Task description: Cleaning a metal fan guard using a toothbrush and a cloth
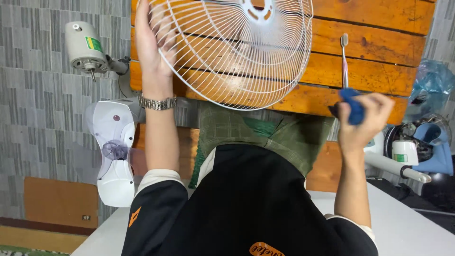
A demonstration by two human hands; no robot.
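overhead, a person's left hand (150,40) grips the rim of a white wire fan guard (237,52), fingers curled through its left side, holding it tilted above a wooden bench (379,47). a metal watch (157,102) circles that wrist. the right hand (367,118) is closed around the blue handle of a toothbrush (345,66), its bristled head pointing up over the bench planks, well apart from the guard. left of the bench's near edge sit a white fan motor (85,47) and a clear fan blade (113,151). at the right edge lies another fan's white stand (403,161), near a blue plastic bag (433,80).
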